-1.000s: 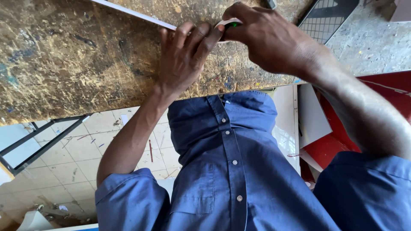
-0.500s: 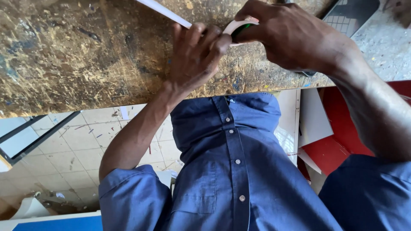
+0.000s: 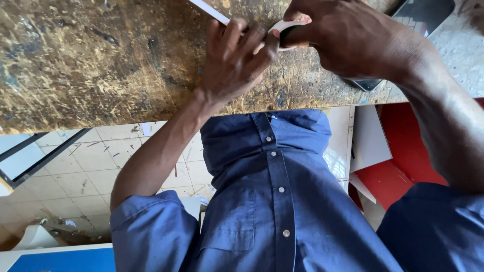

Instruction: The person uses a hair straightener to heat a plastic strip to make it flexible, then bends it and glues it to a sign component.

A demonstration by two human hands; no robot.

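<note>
My left hand [image 3: 236, 60] lies on the worn, paint-flecked wooden tabletop [image 3: 101, 65], its fingers pressing down a thin white strip [image 3: 209, 10] that runs off the top edge. My right hand [image 3: 348, 40] is closed around a small dark green tool [image 3: 286, 34], with a curled white piece around the tool's tip. The fingertips of both hands meet at that spot. Most of the tool is hidden inside my fist. My blue buttoned shirt [image 3: 272, 201] fills the lower middle.
A dark flat device with a grid pattern [image 3: 426, 15] lies on the table under my right wrist. Beyond the table edge are a tiled floor [image 3: 75, 176], red and white sheets [image 3: 383, 166] on the right, and a blue panel [image 3: 60, 259] at the bottom left.
Both hands stay pressed together at the strip. They have drifted slightly right and down in the view, and the left fingers have crept closer to the tool.
</note>
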